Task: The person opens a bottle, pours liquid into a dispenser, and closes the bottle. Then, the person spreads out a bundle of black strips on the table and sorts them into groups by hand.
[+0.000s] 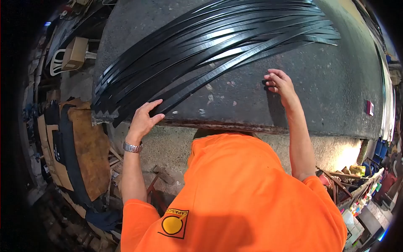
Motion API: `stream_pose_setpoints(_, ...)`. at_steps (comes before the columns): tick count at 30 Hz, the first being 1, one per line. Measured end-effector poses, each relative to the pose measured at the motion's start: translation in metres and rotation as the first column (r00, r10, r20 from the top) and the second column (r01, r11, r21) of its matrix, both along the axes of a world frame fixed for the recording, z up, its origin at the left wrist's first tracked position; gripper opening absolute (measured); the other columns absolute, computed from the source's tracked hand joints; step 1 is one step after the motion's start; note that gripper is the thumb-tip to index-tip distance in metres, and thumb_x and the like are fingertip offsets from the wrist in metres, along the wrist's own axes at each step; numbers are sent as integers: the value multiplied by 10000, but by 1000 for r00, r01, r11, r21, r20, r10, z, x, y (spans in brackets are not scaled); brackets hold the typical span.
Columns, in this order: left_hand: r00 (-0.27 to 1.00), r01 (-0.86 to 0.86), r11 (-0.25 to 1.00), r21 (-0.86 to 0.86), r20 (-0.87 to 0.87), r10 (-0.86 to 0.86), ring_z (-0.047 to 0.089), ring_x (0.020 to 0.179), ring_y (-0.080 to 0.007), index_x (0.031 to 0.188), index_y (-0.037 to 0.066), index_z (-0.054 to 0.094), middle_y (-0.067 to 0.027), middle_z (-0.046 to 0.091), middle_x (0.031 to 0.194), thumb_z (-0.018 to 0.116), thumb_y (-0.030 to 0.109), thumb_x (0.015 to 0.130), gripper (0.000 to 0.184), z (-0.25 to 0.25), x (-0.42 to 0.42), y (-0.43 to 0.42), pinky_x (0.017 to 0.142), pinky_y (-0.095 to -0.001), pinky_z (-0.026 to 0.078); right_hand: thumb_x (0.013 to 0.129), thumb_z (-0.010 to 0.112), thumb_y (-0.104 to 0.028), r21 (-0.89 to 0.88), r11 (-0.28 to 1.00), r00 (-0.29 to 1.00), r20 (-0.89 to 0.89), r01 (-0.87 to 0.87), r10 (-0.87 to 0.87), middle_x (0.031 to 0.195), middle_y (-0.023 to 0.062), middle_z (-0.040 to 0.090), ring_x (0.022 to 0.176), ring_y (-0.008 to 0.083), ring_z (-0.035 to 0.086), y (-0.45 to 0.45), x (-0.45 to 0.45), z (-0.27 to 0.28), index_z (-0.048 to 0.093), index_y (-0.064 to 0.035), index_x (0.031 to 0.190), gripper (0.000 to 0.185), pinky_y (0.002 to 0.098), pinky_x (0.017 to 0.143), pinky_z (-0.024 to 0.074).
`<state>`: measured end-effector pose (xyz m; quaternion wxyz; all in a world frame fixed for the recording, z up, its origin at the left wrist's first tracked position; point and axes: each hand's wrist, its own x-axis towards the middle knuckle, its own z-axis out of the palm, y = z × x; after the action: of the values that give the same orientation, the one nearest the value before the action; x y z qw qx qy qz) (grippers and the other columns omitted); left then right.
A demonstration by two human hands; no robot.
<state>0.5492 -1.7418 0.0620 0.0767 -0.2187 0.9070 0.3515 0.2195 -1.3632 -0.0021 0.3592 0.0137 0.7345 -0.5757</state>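
Long flat black strips (210, 42) lie in a loose, fanned layer across a dark worktable (336, 92). At the table's front edge is my left hand (145, 119), thumb and fingers apart, beside the near ends of the strips. Its fingertips are close to the lowest strip (201, 82); whether they touch it I cannot tell. Over the bare table to the right, my right hand (282, 87) is raised with fingers loosely bent and apart. Nothing clearly shows in it, though a small dark patch, possibly shadow, appears by its fingertips.
A small dark red box (369, 108) sits at the table's right side. Brown and black sheets (86, 151) lean at the left. A cardboard box (75, 53) rests on a white chair (56, 63). Cluttered shelving (357, 185) stands at the lower right.
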Motion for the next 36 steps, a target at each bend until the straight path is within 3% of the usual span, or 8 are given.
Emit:
stream_pose_setpoints(9,999,16,999,-52,-51,-18,652,1019,-367,1304,84,666,-153,681,1083,793,187,820,511,-9,4,-4,899,-429,516,1026,583,-253,30,1000,1000,-7,-11,11,1096,38,716,919,122,640,2,13,-11,593,-62,1332,361,296,792,514)
stream_pose_setpoints(11,1000,4,1000,-27,-9,-4,657,1100,-364,1304,50,659,-183,683,1171,779,186,828,510,-4,5,-2,960,-408,509,1019,585,-240,27,1000,1000,-18,-7,8,1094,40,712,917,123,634,2,14,-12,593,-55,1333,364,297,796,512)
stream_pose_setpoints(16,998,-59,993,-104,-33,56,633,1134,-357,1241,47,655,-163,649,1190,780,167,801,473,-11,10,6,973,-425,499,1018,593,-219,18,1000,998,-55,-8,9,1090,31,710,892,101,620,2,19,-22,596,-58,1323,345,270,773,508)
stream_pose_setpoints(18,988,-77,958,-277,-154,35,600,1166,-345,1257,68,649,-138,616,1236,781,187,800,490,-15,0,20,970,-454,480,1008,596,-205,23,1000,998,-61,5,-4,1085,27,710,877,95,611,1,20,-21,600,-62,1317,341,263,765,502)
stream_pose_setpoints(19,977,-90,929,-359,-213,12,584,1181,-338,1265,79,646,-126,599,1259,782,197,800,498,-17,-9,28,969,-468,470,1002,596,-201,22,1000,997,-75,5,-4,1071,32,712,872,101,614,0,21,-22,603,-57,1310,340,270,758,504)
stream_pose_setpoints(24,932,-4,984,-179,-358,-61,557,1225,-314,1268,92,652,-112,586,1294,771,254,829,482,-52,-90,80,977,-471,452,974,595,-158,10,1000,989,-147,30,-28,1000,53,714,827,122,625,-3,25,-26,624,-32,1254,309,282,729,505)
stream_pose_setpoints(29,897,-13,961,-275,-428,-110,543,1247,-325,1260,97,653,-125,555,1352,763,260,855,450,-60,-166,129,997,-474,433,992,597,-160,-19,1000,992,-125,-13,10,1021,53,715,840,121,630,2,31,-19,625,-35,1269,305,278,731,502)
stream_pose_setpoints(36,896,-328,816,-475,-431,109,518,1258,-309,1305,113,624,-91,551,1392,693,187,905,412,-67,-201,61,1009,-501,387,1010,598,-179,34,999,996,-87,32,-29,1039,39,716,854,117,633,38,55,-14,626,-54,1282,301,282,747,512)
